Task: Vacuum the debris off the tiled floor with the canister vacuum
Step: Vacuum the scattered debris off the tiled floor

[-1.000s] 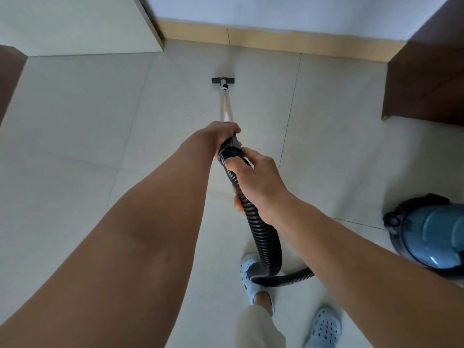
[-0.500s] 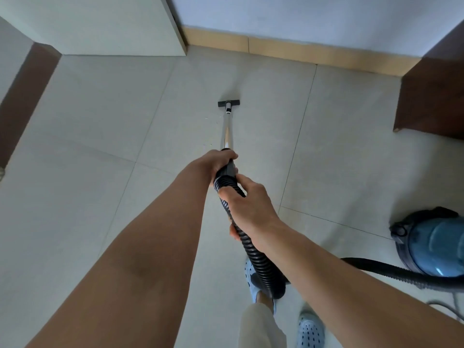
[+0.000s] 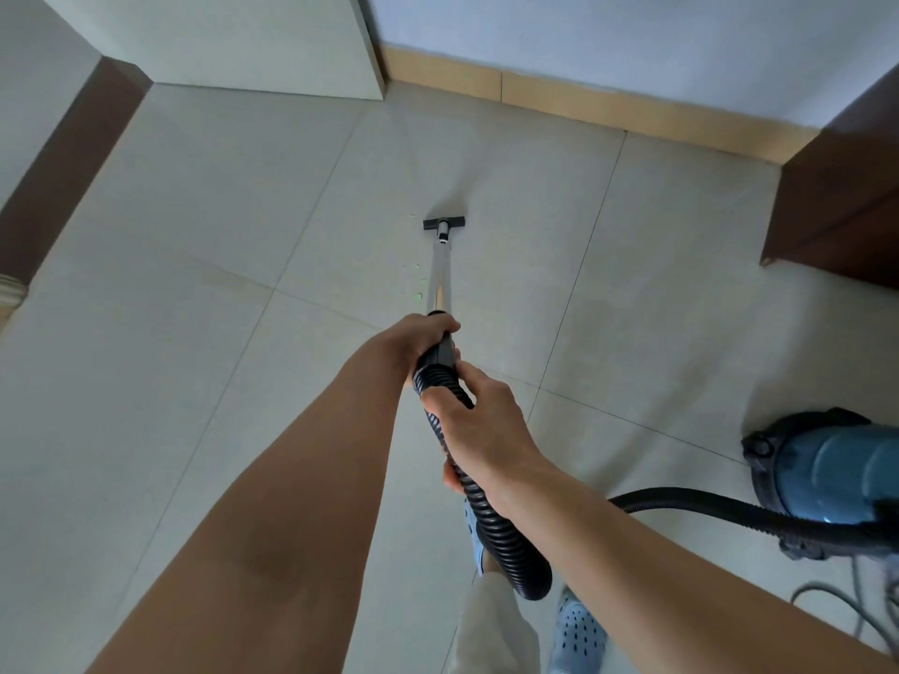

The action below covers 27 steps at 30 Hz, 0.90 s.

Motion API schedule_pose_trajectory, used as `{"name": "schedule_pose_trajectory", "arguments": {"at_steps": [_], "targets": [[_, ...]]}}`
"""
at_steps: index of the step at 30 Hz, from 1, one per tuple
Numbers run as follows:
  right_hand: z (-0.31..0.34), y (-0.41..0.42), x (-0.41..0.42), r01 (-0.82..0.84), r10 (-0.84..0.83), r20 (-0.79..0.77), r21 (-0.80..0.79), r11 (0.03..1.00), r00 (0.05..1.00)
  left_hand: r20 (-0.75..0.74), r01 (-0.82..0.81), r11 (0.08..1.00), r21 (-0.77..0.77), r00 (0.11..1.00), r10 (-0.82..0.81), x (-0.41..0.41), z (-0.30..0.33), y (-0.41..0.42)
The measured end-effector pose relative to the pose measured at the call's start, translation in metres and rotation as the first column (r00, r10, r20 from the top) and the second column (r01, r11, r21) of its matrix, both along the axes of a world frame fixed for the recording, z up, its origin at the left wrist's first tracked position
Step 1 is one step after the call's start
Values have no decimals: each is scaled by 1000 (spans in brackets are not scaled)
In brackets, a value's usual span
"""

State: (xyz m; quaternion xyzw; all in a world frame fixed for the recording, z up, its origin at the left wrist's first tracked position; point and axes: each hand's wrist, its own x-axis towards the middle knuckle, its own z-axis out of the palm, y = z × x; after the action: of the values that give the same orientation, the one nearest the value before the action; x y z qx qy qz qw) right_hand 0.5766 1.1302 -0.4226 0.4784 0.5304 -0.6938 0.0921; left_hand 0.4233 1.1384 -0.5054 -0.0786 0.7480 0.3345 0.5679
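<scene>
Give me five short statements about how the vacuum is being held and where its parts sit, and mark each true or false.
1. Both hands grip the vacuum. True: left hand on the handle, right hand on the ribbed hose.
2. The floor nozzle is lifted against the wall. False: it rests on the tiled floor.
3. The blue canister sits at the right. True.
4. The wand is metal. True.
5. The person is barefoot. False: perforated clogs.

Both hands grip hose [image 3: 491,522] & wand [image 3: 439,279]; nozzle [image 3: 443,223] flat on tile floor [image 3: 194,235], canister [image 3: 836,479] at right
</scene>
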Motion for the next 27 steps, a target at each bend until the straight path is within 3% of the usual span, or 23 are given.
{"name": "schedule_pose_trajectory", "arguments": {"at_steps": [11,17,27], "targets": [[-4,20,-54,45,-45,-30,13,999,999,-69,83,997,-10,994,-83,-54,5,25],[-7,23,-87,-23,24,-36,27,999,999,-67,49,999,-10,997,-50,-87,0,21],[2,4,-55,-81,80,11,35,996,997,-30,-16,1000,7,999,16,-52,7,-11]]}}
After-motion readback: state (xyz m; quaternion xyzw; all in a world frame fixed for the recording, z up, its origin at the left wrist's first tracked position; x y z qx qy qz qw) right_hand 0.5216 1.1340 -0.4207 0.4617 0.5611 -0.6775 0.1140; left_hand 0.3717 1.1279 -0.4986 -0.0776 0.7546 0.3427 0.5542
